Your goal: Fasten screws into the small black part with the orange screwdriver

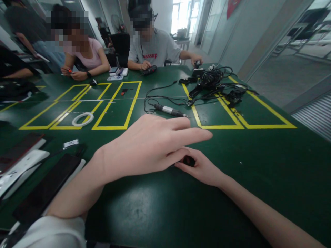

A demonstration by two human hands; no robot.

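In the middle of the head view my left hand (152,144) reaches over the table from the left. One finger is stretched to the right, while its thumb and other fingertips curl down toward my right hand (207,167). Thumb and finger of the right hand close around a small black thing with a reddish part (190,161); its kind is hidden by the fingers. Both hands meet at this thing. What the left fingertips pinch is out of sight. Just beyond the left hand lies a black and silver pen-shaped tool (168,110) with a cable.
Yellow tape outlines mark the green table (271,165). A tangle of black cables (210,77) lies at the back right. To the left are a white tape roll (82,119), a black phone-like slab (49,186) and a white power strip (28,165). Two people handle things across the table.
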